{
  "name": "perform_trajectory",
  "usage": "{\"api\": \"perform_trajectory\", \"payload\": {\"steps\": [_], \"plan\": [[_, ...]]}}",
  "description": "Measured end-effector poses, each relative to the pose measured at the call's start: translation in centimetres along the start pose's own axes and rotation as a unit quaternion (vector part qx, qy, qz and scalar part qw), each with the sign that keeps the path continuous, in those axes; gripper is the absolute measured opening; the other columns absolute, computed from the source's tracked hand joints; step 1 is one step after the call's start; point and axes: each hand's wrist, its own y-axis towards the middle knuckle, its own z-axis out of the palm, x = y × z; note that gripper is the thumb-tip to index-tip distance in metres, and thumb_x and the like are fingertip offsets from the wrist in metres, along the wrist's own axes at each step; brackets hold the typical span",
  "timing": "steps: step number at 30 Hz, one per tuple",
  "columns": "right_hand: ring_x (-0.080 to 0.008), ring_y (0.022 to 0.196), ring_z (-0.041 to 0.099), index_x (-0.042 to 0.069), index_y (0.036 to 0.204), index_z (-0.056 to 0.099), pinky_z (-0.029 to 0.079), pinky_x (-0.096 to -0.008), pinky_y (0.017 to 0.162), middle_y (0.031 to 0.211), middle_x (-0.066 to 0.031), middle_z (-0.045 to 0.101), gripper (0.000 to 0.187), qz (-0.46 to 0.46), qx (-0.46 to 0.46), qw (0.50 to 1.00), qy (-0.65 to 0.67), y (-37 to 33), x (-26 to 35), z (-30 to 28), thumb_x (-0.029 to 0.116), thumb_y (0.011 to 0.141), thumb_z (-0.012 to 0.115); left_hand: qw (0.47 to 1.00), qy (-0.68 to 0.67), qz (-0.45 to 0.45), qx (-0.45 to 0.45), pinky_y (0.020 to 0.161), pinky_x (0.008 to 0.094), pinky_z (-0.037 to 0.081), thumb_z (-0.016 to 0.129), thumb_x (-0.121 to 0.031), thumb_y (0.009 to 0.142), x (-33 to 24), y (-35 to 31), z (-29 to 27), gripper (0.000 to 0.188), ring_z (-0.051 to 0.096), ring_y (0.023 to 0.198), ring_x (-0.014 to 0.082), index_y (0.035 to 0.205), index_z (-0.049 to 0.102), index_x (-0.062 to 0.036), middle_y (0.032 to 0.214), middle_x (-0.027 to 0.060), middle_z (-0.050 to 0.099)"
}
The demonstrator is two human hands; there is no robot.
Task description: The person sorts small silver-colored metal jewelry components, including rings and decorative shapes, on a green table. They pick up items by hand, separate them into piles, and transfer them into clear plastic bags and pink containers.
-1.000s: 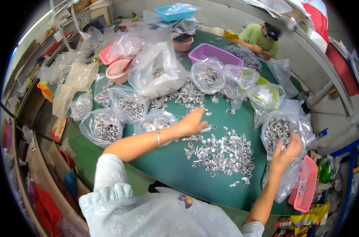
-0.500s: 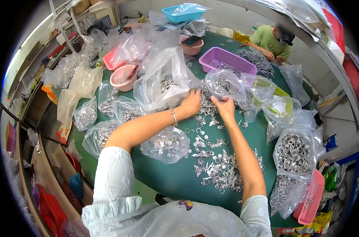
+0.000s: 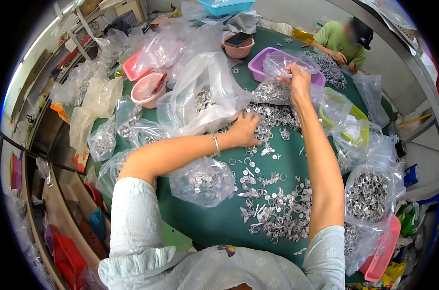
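My right hand (image 3: 299,81) grips the top of a clear plastic bag (image 3: 273,93) with small silver-coloured metal pieces inside. The bag's lower part rests against a loose heap of similar metal pieces (image 3: 272,118). At the left side of that heap my left hand (image 3: 245,129) lies with fingers spread, touching the pieces. Just left of it stands a large whitish plastic bag (image 3: 180,104), mouth open, with more metal pieces inside. Closer to me, ring-like and leaf-like metal pieces (image 3: 280,212) lie scattered on the green table (image 3: 190,227).
Behind the heap are a purple basin (image 3: 255,67) and a pink bowl with a phone (image 3: 239,39) on it. Filled clear bags (image 3: 202,180) line the left; another bag (image 3: 367,195) and a pink tray (image 3: 383,251) sit right. A person in green (image 3: 338,41) works at the far right.
My right hand has risen away from me, lifting the bag's top. My left hand has left the whitish bag's edge and spread over the heap. The view has shifted slightly.
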Motion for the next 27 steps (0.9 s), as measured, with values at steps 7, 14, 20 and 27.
{"api": "perform_trajectory", "payload": {"steps": [7, 14, 20, 27], "plan": [[-0.0101, 0.071, 0.054, 0.001, 0.086, 0.061, 0.044, -0.0246, 0.064, 0.080, -0.0042, 0.060, 0.029, -0.043, -0.004, 0.999, 0.003, -0.1, -0.8, -0.1, 0.022, 0.095, 0.044, 0.995, -0.024, -0.032, -0.087, 0.100, 0.0501, 0.031, 0.075, -0.039, 0.066, -1.1, 0.4, 0.2, 0.082, 0.029, 0.124, 0.0425, 0.130, 0.035, -0.0051, 0.133, 0.0240, 0.029], [-0.0096, 0.070, 0.055, 0.001, 0.088, 0.062, 0.043, -0.0234, 0.064, 0.079, -0.0036, 0.061, 0.032, -0.036, 0.044, 0.998, -0.023, -2.6, -1.5, -2.0, 0.025, 0.095, 0.043, 0.996, 0.074, -0.031, 0.044, 0.096, 0.0593, 0.031, 0.077, -0.038, 0.063, -3.0, -1.7, 1.2, 0.092, 0.023, 0.127, 0.0449, 0.136, 0.030, -0.0097, 0.136, 0.0225, 0.026], [-0.0099, 0.074, 0.056, 0.001, 0.092, 0.062, 0.045, -0.0239, 0.064, 0.083, -0.0049, 0.062, 0.032, -0.010, 0.058, 0.998, -0.020, -5.8, -1.8, -2.0, 0.028, 0.095, 0.044, 0.996, -0.028, -0.027, 0.078, 0.096, 0.0537, 0.035, 0.075, -0.031, 0.068, -3.1, -2.5, -0.6, 0.080, 0.027, 0.125, 0.0437, 0.133, 0.033, -0.0093, 0.134, 0.0205, 0.029], [-0.0181, 0.089, 0.058, 0.000, 0.093, 0.063, 0.042, -0.0314, 0.081, 0.093, -0.0110, 0.063, 0.036, -0.006, 0.187, 0.953, -0.238, -11.5, -5.1, -3.8, 0.034, 0.089, 0.052, 0.978, -0.102, -0.136, 0.120, 0.102, 0.0509, 0.027, 0.074, -0.037, 0.068, -2.5, -1.7, 0.0, 0.100, 0.026, 0.125, 0.0459, 0.141, 0.013, -0.0062, 0.137, 0.0234, 0.024]]}}
